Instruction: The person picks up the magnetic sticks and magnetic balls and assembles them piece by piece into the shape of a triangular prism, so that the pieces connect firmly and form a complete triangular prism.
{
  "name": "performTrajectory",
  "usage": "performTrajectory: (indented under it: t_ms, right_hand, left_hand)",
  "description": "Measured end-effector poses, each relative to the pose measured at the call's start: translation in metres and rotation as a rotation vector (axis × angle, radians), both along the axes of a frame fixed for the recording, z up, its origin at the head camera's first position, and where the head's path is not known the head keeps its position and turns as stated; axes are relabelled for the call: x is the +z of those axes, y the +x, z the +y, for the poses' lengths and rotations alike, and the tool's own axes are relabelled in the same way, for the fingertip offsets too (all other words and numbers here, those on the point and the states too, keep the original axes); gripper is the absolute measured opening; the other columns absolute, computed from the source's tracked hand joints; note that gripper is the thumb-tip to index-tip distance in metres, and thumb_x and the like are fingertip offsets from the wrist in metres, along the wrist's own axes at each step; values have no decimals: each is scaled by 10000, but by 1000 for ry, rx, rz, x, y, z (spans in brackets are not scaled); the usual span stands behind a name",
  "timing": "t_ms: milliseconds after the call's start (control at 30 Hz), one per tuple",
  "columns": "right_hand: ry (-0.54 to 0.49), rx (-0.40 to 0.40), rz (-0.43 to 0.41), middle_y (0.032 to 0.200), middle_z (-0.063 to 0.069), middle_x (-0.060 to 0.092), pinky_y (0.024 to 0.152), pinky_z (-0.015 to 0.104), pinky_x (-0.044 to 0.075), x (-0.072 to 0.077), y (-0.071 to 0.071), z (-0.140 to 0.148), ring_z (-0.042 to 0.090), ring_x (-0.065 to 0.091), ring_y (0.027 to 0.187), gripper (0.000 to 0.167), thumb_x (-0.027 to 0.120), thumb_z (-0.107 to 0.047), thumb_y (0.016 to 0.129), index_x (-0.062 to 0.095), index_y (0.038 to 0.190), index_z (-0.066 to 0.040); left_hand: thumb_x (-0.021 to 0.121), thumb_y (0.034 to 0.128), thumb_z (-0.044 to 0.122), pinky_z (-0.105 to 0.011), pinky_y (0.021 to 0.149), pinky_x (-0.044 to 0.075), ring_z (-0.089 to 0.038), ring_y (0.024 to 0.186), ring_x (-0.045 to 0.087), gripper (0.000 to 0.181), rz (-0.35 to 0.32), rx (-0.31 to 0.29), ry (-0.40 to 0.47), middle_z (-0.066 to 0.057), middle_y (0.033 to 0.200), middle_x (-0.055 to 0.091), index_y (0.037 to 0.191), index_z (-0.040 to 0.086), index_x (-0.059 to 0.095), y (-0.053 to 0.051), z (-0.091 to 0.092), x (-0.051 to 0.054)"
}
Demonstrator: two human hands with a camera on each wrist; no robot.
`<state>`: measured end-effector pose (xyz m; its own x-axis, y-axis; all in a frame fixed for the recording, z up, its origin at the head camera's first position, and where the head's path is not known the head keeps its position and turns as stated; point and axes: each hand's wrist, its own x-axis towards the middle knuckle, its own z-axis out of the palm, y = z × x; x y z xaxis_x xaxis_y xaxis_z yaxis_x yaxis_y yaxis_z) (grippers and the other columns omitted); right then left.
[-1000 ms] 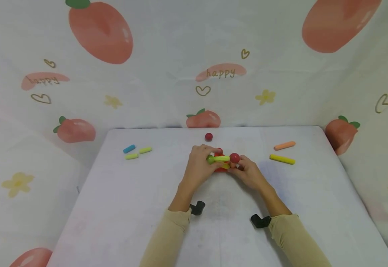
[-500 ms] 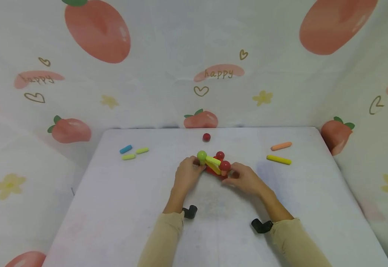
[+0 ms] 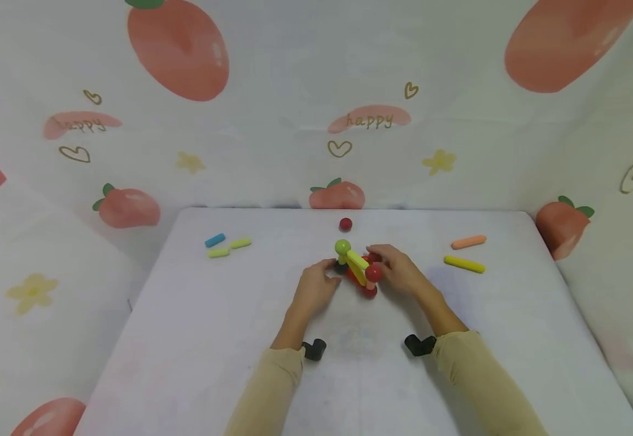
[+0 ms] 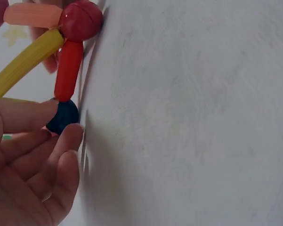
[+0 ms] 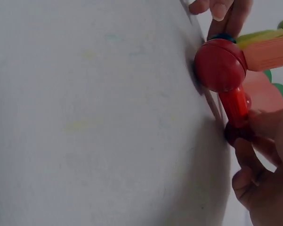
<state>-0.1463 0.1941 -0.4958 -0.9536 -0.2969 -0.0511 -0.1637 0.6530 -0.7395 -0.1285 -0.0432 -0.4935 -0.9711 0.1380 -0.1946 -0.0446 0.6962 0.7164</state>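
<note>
A small frame of rods and balls stands on the table between the hands, with a green ball (image 3: 342, 247) and a red ball (image 3: 373, 272) raised on top, joined by a yellow-green rod (image 3: 358, 260). My left hand (image 3: 316, 289) pinches the dark blue ball (image 4: 66, 117) at the frame's left base corner. At the far right base corner, my right hand (image 3: 403, 272) pinches a dark red ball (image 5: 237, 133). A red rod (image 5: 234, 106) links that ball to the nearer red base ball (image 5: 220, 65). In the left wrist view a yellow rod (image 4: 28, 61) slants up from the base.
A loose red ball (image 3: 346, 224) lies behind the frame. At the left are a blue rod (image 3: 215, 240) and two yellow-green rods (image 3: 218, 252). An orange rod (image 3: 469, 242) and a yellow rod (image 3: 464, 264) lie at the right of the white table (image 3: 185, 363).
The frame has turned, bringing its green end toward the back and a red base ball toward the front. My left hand shifted from the top to the left base corner; my right hand moved to the far side.
</note>
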Motion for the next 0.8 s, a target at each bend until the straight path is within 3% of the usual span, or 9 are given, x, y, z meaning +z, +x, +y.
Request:
performTrajectory:
  t_ms: [133,233,300,433,633,733,800]
  right_hand:
    - [38,-41,42,1278,162,629,988,469,536,-3,2,-2,289,605,1095,367,621,-101,1004,623,1369,-59]
    - [56,-60,63,1178,139,645,838,370,507,-4,7,0,231,567,940,323,658,-156,992,669,1302,-69]
    - [68,-68,72,1128,127,647,777,333,461,-4,11,2,210,539,882,313,679,-190,981,684,1270,-71]
    - [79,-121,16,1061,97,626,717,291,452,-5,22,1,197,528,846,309,716,-251,959,688,1214,-79]
    - [75,-127,-113,904,9,690,709,277,490,-2,37,-5,167,588,817,313,759,-408,909,694,1025,-125]
    - [84,-122,-147,884,-4,728,728,306,510,3,37,-4,165,618,825,343,718,-467,928,700,1025,-138]
    - [86,-133,-137,984,31,743,769,353,549,4,34,-2,197,650,882,364,678,-442,964,688,1135,-121]
  left_hand:
    - [769,898,204,-400,908,564,-172,877,642,570,-30,-22,-5,-61,1189,715,1428,134,573,5,-1,3]
    - [824,853,275,-401,969,547,-164,977,632,567,-65,-56,-17,-10,1248,689,1363,160,607,13,-5,9]
    - [850,824,327,-416,960,545,-189,1028,648,577,-94,-104,-19,4,1190,708,1330,173,620,17,-6,12]
    - [862,805,368,-400,932,543,-162,1042,645,587,-94,-167,-26,39,1127,723,1310,181,628,22,-2,9]
    - [832,855,268,-296,708,489,-144,810,580,280,12,-131,-28,22,1005,690,1072,175,681,18,-2,3]
    - [812,872,238,-328,733,502,-173,844,588,228,86,-81,-56,-7,1017,682,1054,161,697,14,-5,3]
    - [801,885,245,-365,812,536,-191,930,619,269,117,-31,-72,-22,1064,696,1114,141,702,11,-6,2]
